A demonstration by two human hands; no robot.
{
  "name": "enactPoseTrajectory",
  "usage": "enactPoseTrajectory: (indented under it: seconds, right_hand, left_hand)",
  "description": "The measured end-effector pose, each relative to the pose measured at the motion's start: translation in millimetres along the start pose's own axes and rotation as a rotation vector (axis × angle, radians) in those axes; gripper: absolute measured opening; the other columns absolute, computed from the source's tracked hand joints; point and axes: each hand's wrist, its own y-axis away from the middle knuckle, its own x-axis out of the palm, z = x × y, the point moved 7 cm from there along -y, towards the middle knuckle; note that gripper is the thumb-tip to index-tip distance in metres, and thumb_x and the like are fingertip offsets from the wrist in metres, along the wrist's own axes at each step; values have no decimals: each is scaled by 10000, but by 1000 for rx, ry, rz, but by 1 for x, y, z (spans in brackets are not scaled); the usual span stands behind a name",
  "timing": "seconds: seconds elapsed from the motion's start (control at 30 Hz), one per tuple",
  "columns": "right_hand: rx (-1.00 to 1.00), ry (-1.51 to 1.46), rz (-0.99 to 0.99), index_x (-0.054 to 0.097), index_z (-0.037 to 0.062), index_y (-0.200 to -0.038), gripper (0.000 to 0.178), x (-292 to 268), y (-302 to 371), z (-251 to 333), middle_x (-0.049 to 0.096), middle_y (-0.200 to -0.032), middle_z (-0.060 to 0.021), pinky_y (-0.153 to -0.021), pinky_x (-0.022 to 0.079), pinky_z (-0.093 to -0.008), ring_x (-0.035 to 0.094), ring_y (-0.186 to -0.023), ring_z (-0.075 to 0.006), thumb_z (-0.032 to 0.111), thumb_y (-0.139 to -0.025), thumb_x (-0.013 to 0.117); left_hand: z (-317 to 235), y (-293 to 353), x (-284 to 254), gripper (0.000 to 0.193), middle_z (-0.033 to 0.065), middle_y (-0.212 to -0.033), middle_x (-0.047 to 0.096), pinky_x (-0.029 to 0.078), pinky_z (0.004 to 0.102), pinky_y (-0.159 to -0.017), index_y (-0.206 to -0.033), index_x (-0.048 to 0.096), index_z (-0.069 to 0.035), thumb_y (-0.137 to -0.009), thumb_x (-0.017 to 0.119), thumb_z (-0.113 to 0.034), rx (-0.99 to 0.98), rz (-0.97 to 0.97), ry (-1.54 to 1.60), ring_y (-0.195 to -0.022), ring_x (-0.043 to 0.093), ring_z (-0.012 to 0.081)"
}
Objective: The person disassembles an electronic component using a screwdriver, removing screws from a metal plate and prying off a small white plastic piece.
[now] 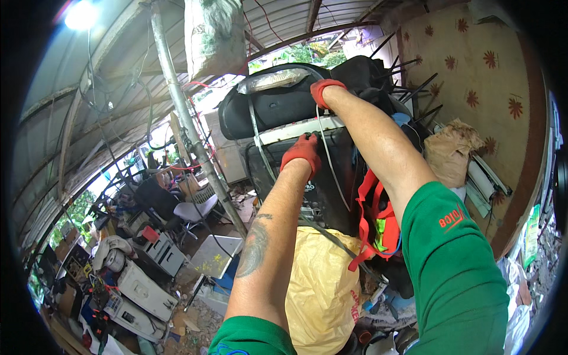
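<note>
Both my hands wear red gloves and reach ahead to a tall stack of black things. My right hand (326,93) is closed at the top, by the black padded bundle (275,103), and a thin pale cord (329,151) runs down from it. Lower and to the left, my left hand (303,155) is closed against the upper front of a large black case (340,160); a small dark bit shows at its fingertips, too small to name. Between bundle and case lies a white slab (296,129). A grey strap (255,124) crosses the left side.
A yellow sack (319,284) stands below the case, beside red webbing straps (376,219). On the right are a brown paper bag (451,152) and a flower-patterned board (467,77). A metal pole (183,112) slants at left, before cluttered cabinets (163,253).
</note>
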Motion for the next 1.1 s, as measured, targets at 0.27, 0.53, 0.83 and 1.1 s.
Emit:
enactPoseTrajectory:
  seconds: [0.27, 0.53, 0.83, 1.1]
  right_hand:
    - [-1, -117, -50, 762, 66, -906, 224, -15, 18, -1, 729, -981, -139, -741, 578, -411, 712, -936, -236, 129, -693, 733]
    - [-15, -31, -33, 761, 74, -912, 224, -11, 11, 7, 728, -978, -137, -722, 577, -406, 712, -914, -239, 136, -700, 723]
    - [-38, -10, -37, 759, 34, -906, 233, -9, 11, 15, 728, -972, -182, -762, 586, -416, 712, -942, -314, 100, -684, 734]
    - [19, -156, -155, 709, 23, -1076, 319, -10, 54, 0, 668, -1171, -212, -884, 562, -432, 666, -1079, -331, 89, -764, 703]
  left_hand:
    - [1, -5, 2, 735, 146, -1593, 252, 340, 400, -1151, -1506, 350, -196, -825, 623, -230, 23, -27, 10, -1415, 354, 350]
    - [-4, -1, 1, 694, 147, -1590, 259, 339, 407, -1152, -1492, 368, -190, -832, 582, -177, 38, -9, 0, -1413, 353, 362]
    - [3, -9, 3, 674, 122, -1595, 260, 328, 414, -1158, -1499, 366, -209, -851, 542, -146, -14, -9, 65, -1421, 348, 348]
    - [-7, -9, 2, 606, 133, -1557, 331, 362, 416, -1126, -1492, 354, -166, -913, 527, -207, -31, -3, 86, -1393, 395, 336]
